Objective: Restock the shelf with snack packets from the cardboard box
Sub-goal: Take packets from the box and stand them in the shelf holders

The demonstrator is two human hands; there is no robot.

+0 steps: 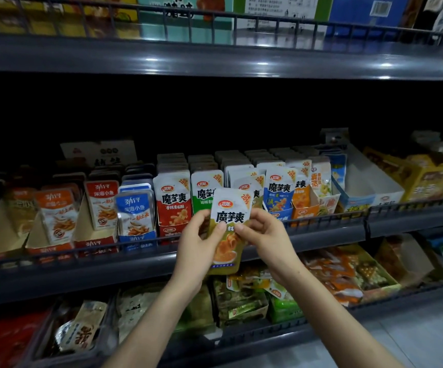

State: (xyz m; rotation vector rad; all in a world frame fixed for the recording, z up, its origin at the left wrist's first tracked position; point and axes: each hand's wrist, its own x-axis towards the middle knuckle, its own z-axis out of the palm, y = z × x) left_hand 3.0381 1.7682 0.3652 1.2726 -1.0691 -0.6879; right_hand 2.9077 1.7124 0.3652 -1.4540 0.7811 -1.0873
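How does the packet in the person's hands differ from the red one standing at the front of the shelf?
The held packet is olive green below, the red packet red. The held packet is pinched between left hand and right hand, out in front of the shelf; the red packet stands in a row behind the rail. Both have white tops with the same black lettering.

I am standing in a shop, in front of its snack section. Dark metal shelves [215, 59] run in tiers before me, each with a low wire rail [326, 220] along the front edge. Small printed snack packets [172, 200] stand upright in rows inside open cardboard display boxes [0, 235], sorted by colour. Bigger printed cartons [185, 22] line the top tier.
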